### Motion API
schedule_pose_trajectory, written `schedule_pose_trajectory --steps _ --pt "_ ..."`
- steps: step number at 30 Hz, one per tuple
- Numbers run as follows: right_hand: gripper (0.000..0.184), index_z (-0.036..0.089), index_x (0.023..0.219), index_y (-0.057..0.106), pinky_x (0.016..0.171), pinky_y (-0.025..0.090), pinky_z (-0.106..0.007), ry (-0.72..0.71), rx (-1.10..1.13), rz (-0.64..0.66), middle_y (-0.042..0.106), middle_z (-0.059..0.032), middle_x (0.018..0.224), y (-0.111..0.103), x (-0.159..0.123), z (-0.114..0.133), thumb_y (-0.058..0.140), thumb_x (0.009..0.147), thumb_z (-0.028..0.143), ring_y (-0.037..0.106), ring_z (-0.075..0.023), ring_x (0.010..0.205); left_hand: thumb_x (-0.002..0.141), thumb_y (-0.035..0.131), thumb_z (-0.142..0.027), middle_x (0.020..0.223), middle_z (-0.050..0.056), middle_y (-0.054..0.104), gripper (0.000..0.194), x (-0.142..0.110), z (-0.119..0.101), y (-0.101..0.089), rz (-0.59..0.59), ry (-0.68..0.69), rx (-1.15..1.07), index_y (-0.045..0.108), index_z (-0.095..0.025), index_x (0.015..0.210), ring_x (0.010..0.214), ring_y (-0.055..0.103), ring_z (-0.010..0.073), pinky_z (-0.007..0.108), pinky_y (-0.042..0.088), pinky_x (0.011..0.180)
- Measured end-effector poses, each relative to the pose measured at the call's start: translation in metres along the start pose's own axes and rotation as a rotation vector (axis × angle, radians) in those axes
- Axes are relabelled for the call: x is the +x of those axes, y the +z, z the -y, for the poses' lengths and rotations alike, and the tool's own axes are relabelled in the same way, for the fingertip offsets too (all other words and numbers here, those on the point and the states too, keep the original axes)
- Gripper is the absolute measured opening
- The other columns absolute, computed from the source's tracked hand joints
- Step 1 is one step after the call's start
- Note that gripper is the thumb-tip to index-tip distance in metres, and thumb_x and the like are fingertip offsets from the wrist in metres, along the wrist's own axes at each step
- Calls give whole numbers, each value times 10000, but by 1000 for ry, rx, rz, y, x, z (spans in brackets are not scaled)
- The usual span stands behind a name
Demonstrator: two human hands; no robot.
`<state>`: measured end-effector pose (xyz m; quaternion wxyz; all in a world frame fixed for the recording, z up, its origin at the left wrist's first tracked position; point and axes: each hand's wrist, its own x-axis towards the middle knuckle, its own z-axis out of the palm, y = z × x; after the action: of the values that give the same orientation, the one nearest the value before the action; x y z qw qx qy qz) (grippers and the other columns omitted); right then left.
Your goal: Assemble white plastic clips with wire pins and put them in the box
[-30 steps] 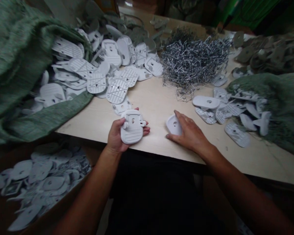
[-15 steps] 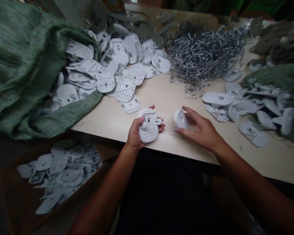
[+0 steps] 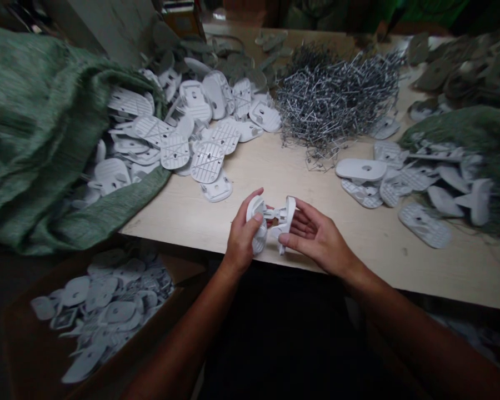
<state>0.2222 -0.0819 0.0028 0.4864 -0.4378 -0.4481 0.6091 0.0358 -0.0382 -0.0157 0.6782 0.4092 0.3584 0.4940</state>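
My left hand is closed around a white oval plastic piece, with the thumb on its ribbed face. In my right hand, between thumb and fingers, stands another white plastic piece, held on edge. The two pieces face each other, their small hinge lugs meeting near the top. Whether the lugs are locked together I cannot tell. Both hands are just above the front edge of the table.
Similar white pieces spill from a green woven sack at left. Thin metal wire parts form a heap at the back. More oval pieces lie at right by another green sack. Below left, a cardboard box holds finished-looking white pieces.
My right hand has moved left, bringing its piece against the one in my left hand. The left piece has turned from lying face-up to standing more on edge.
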Motion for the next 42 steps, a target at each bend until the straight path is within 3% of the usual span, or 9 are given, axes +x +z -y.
schedule_pose_trajectory --steps 5,8,13,27,34,38,42 --pt "937 299 1663 420 1281 443 -584 -169 -182 -28 548 -122 1624 13 -11 -8 914 872 388 573 -327 1471 927 697 -424 1245 107 770 666 -4 -2 14 -19 -38 -93 556 -223 1546 1083 739 278 369 566 926" --pt "960 321 1685 395 1292 424 -593 -202 -270 -29 521 -108 1648 15 -15 -11 911 878 395 564 -329 1479 922 657 -470 1208 127 789 651 -3 -9 20 -24 -96 -227 571 -180 1499 1145 738 308 421 572 979" --pt "1033 366 1726 317 1290 412 -620 -222 -353 -49 490 -91 1674 17 -22 -12 910 880 390 541 -346 1497 947 630 -509 1184 130 796 563 -5 -17 26 -64 -89 -216 630 -179 1404 1128 746 305 421 584 954" --pt "1048 384 1722 343 1263 448 -606 -326 -382 50 546 -73 1633 12 -7 -15 932 855 354 583 -342 1458 1023 567 -433 1168 90 748 400 -17 -17 26 -145 27 62 672 -230 1351 995 694 253 351 525 851" --pt "997 309 1693 412 1303 407 -536 -297 -127 82 532 -101 1643 13 9 -14 943 849 338 539 -313 1504 923 623 -393 1138 95 775 442 -1 -18 35 -208 55 -115 676 -207 1321 989 729 239 334 544 864" --pt "989 284 1700 392 1283 436 -492 -348 -146 130 526 -123 1645 0 23 -19 922 867 341 552 -305 1493 853 662 -366 1171 117 785 553 13 -8 26 -185 25 -83 651 -168 1369 975 746 231 311 557 839" --pt "972 293 1715 376 1266 446 -501 -454 -506 175 515 -122 1654 -17 40 -16 877 882 286 540 -314 1501 811 680 -273 1269 94 764 637 32 3 -1 -151 -5 206 629 -201 1442 999 736 234 301 561 824"
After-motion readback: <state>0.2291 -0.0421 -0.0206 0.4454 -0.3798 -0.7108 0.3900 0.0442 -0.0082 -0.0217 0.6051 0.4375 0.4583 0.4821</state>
